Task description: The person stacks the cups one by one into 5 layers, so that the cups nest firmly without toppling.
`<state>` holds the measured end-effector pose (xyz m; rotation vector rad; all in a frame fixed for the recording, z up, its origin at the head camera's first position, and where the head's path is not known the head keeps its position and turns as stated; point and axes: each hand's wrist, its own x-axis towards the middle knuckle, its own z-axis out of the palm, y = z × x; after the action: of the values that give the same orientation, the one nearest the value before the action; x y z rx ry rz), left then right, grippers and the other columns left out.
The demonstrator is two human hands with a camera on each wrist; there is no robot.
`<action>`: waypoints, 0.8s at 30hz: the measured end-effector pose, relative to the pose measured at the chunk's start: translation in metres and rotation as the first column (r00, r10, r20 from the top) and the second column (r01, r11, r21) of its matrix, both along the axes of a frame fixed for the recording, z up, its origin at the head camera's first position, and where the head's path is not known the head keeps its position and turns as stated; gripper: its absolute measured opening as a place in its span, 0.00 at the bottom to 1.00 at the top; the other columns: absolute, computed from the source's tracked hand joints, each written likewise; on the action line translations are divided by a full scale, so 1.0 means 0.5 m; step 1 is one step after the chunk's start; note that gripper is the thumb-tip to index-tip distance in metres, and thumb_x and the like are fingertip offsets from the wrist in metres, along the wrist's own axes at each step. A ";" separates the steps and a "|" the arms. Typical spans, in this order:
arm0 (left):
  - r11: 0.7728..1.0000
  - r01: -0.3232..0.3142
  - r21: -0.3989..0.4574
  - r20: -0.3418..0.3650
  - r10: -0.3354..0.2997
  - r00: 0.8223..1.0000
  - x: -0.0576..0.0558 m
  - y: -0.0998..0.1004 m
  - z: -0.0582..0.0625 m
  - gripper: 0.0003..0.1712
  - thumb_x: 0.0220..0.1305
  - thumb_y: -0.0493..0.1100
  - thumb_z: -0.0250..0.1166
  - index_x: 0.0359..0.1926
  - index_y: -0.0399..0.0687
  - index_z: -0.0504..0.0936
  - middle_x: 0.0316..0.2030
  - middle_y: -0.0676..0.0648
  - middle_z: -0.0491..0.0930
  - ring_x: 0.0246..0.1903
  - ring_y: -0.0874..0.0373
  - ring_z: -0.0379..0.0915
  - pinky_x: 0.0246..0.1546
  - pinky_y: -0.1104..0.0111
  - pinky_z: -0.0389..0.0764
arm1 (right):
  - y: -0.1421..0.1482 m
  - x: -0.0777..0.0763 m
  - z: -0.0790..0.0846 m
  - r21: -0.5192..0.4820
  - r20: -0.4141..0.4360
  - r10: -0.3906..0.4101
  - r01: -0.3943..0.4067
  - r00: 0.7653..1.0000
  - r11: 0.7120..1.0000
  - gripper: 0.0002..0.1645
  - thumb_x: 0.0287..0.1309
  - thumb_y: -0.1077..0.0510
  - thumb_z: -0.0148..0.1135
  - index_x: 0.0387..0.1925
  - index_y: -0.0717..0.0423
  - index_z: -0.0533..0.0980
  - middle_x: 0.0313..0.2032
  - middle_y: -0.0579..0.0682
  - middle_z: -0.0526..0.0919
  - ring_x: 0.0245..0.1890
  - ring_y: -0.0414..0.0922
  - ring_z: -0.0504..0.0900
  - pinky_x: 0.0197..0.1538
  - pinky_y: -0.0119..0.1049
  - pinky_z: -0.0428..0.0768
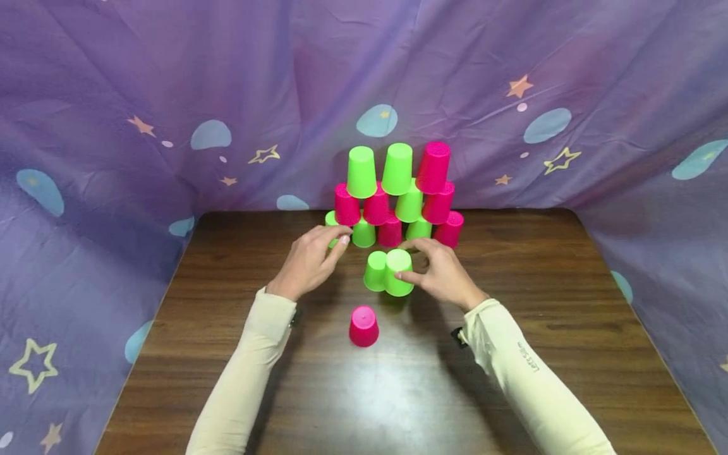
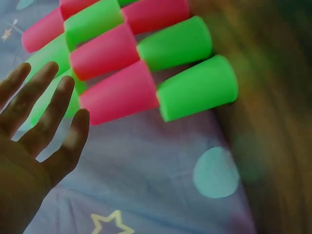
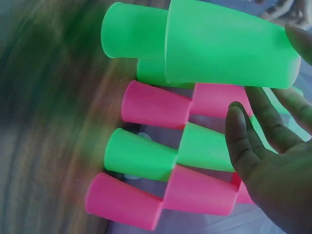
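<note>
My right hand (image 1: 446, 273) pinches an upside-down green cup (image 1: 399, 262) between thumb and fingers near its closed end. In the right wrist view this cup (image 3: 229, 44) overlaps another green cup (image 3: 129, 31), which stands upside down on the table just left of it in the head view. My left hand (image 1: 309, 262) holds nothing; its fingers (image 2: 44, 105) are spread beside the left end of a cup pyramid. Closest to that hand are a lower-row green cup (image 2: 200, 87) and a pink cup (image 2: 119, 92) above it. One pink cup (image 1: 364, 327) stands upside down nearer me.
Behind the hands, the pyramid rises in three rows of upside-down pink and green cups, topped by two green cups (image 1: 361, 172) and one pink cup (image 1: 435, 167). The dark wooden table (image 1: 227, 253) meets a purple patterned curtain (image 1: 256, 76) at its back edge.
</note>
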<state>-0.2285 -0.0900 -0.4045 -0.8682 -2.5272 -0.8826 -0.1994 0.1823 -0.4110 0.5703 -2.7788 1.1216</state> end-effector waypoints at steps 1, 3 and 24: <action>1.000 0.005 -0.003 0.022 -0.005 1.000 0.008 0.000 -0.007 0.16 0.76 0.45 0.55 0.54 0.45 0.83 0.49 0.45 0.87 0.52 0.50 0.82 0.55 0.56 0.82 | 0.002 -0.002 0.004 0.002 0.001 0.007 -0.007 1.000 1.000 0.29 0.48 0.54 0.79 0.53 0.55 0.80 0.50 0.53 0.85 0.50 0.52 0.82 0.51 0.50 0.82; 1.000 0.029 -0.008 0.072 -0.029 0.997 0.025 0.003 -0.023 0.17 0.76 0.46 0.54 0.55 0.45 0.83 0.50 0.46 0.87 0.54 0.51 0.82 0.57 0.56 0.82 | 0.005 -0.006 0.015 0.000 0.004 0.019 -0.019 1.000 1.000 0.28 0.48 0.54 0.79 0.52 0.54 0.80 0.49 0.52 0.86 0.48 0.51 0.82 0.48 0.47 0.83; 0.972 0.234 -0.004 0.400 -0.213 0.892 0.118 0.013 -0.134 0.31 0.57 0.58 0.73 0.58 0.52 0.79 0.52 0.47 0.84 0.52 0.54 0.82 0.55 0.58 0.83 | 0.025 -0.085 0.163 -0.042 0.001 0.071 -0.071 0.997 0.997 0.23 0.51 0.57 0.77 0.50 0.53 0.81 0.43 0.51 0.86 0.45 0.44 0.82 0.45 0.29 0.81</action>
<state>-0.1697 -0.0832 -0.4714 -1.1123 -2.8434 -1.1732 -0.2418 0.1948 -0.3294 0.6682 -2.7507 1.1916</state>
